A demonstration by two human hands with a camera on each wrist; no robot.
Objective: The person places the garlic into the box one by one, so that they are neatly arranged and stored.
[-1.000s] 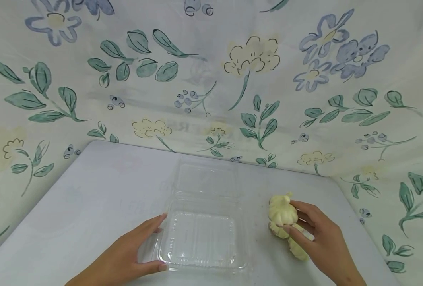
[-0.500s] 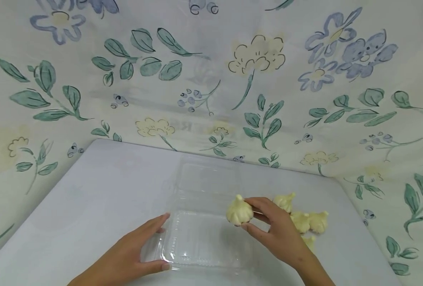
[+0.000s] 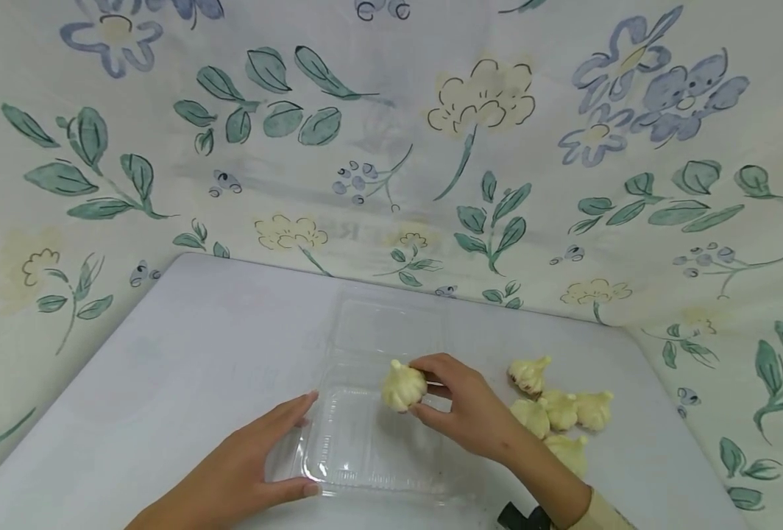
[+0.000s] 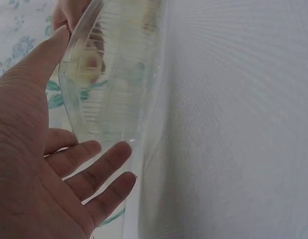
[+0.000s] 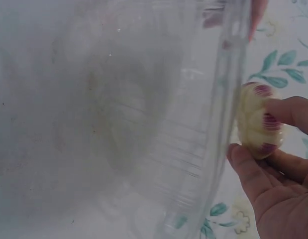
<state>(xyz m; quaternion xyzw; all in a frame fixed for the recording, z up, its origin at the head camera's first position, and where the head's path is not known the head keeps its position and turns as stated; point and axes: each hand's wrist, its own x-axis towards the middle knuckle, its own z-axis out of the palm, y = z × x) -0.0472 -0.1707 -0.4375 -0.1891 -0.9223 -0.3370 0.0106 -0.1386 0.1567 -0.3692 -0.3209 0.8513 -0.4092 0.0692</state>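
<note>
My right hand (image 3: 467, 405) pinches a pale yellow garlic bulb (image 3: 403, 386) between thumb and fingers, stem end up, above the base of a clear plastic clamshell container (image 3: 352, 449). Purple streaks mark the bulb's underside (image 5: 268, 122) in the right wrist view. The container stands unfolded, its lid (image 3: 388, 327) lying flat toward the back. At the base's left side is my left hand (image 3: 252, 456), its thumb and fingers spread along the rim. In the left wrist view the left thumb (image 4: 44, 55) lies against the container's edge and the other fingers are loosely extended.
Several more garlic bulbs (image 3: 559, 408) lie in a cluster on the white table (image 3: 219, 331), right of the container. Flower-printed cloth (image 3: 378, 169) rises behind the table and at its sides. A black object (image 3: 524, 517) shows under the right forearm.
My right hand has carried the garlic bulb leftward from the cluster to above the container base, uncovering the other bulbs. My left hand stays at the container's left side.
</note>
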